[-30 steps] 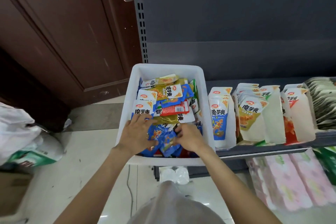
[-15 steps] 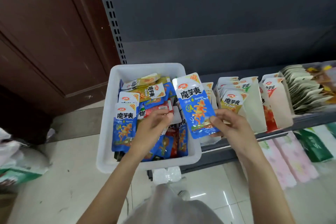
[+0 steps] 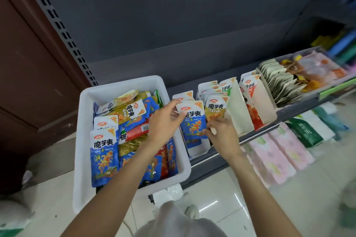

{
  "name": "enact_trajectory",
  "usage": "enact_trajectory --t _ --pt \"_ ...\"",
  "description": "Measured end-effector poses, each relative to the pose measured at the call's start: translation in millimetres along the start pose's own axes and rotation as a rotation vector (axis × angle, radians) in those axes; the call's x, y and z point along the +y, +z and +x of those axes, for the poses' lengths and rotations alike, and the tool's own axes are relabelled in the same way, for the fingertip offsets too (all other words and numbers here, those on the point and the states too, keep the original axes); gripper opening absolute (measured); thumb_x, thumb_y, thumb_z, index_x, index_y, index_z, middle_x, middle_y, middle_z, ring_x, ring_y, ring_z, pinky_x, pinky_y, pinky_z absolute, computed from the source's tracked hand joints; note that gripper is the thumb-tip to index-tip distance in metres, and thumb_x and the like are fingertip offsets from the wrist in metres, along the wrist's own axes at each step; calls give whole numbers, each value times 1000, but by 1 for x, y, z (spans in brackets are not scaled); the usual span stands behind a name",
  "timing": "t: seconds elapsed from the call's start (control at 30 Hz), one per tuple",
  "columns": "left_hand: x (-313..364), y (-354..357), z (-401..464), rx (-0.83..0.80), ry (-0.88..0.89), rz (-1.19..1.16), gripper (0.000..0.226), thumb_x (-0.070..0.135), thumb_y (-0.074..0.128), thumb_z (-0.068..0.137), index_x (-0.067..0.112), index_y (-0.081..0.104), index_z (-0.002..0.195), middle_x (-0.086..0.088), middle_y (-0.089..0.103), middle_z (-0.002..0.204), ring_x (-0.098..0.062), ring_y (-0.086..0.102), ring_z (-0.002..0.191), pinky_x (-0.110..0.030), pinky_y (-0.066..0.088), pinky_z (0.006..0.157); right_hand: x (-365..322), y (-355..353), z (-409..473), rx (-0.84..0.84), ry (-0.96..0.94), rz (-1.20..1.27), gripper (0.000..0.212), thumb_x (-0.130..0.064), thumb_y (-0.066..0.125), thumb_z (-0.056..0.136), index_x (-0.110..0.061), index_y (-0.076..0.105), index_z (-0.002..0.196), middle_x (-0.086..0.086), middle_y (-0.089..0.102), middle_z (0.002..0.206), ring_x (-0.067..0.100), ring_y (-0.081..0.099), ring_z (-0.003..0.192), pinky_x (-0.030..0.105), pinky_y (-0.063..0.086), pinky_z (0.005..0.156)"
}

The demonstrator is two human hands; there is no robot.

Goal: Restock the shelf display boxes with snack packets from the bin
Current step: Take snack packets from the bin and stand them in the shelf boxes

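held packet: blue snack packet (image 3: 193,121), upright, label facing camera, at the mouth of the leftmost display box (image 3: 198,150), over blue packets already in it
left hand: left hand (image 3: 163,123) pinches packet's top left corner, thumb and fingers curled on it
right hand: right hand (image 3: 221,134) pinches packet's lower right edge with fingertips
bin: white bin (image 3: 84,140) just left of the box, on the shelf end, holding loose blue, yellow and red packets; big blue one (image 3: 104,158) lies at its front left
next box: yellow packets (image 3: 214,109) standing just right of held packet
further right: red-packet box (image 3: 258,106), then tray of pale pouches (image 3: 279,81)
shelf: dark grey shelf (image 3: 221,161)
below shelf: pink and green wrapped packs (image 3: 277,156) on lower level
floor: glossy pale tiles (image 3: 221,202)
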State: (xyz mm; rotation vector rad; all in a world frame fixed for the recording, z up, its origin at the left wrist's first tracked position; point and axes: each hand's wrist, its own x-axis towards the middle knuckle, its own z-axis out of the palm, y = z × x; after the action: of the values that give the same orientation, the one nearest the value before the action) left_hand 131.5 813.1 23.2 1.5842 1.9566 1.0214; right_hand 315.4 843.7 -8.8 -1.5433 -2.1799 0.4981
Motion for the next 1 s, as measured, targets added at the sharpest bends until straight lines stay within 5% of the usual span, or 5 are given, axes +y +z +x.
enact_trajectory --t 0.2,0.4,0.7,0.8,1.0 --pt "-16 14 7 14 127 243 16 31 65 87 22 67 100 5 69 84 -9 62 78 -21 45 59 0 12 -6 28 42 81 15 -13 68 83 -13 60 95 3 65 91 21 62 71 35 53 63" --pt "-25 15 15 53 117 243 19 27 66 86 25 64 105 7 64 105 -13 54 101 -27 48 73 -10 27 -8 -196 -72 33 9 -18 62 89 -15 63 97 0 71 92 20 66 80 36 54 70" --pt "-55 -54 -47 214 68 147 15 22 68 84 22 67 99 15 64 82 -7 61 79 -28 52 72 -49 10 -3 -151 -266 211 14 -18 63 88 -19 65 102 -8 70 90 7 64 78 27 56 69" --pt "-85 -77 -73 50 66 325 24 36 68 80 24 68 101 10 68 87 -15 60 86 -37 50 79 -82 12 -3 -333 -389 208 12 -18 63 89 -18 67 101 -6 70 91 5 64 81 24 54 73" --pt "-102 -78 -102 -303 -104 499 67 67 59 69 37 50 129 13 48 131 -15 38 124 -37 28 106 -118 58 -20 -647 -401 -288 38 -37 58 91 -13 51 119 10 63 108 30 60 102 31 39 71"
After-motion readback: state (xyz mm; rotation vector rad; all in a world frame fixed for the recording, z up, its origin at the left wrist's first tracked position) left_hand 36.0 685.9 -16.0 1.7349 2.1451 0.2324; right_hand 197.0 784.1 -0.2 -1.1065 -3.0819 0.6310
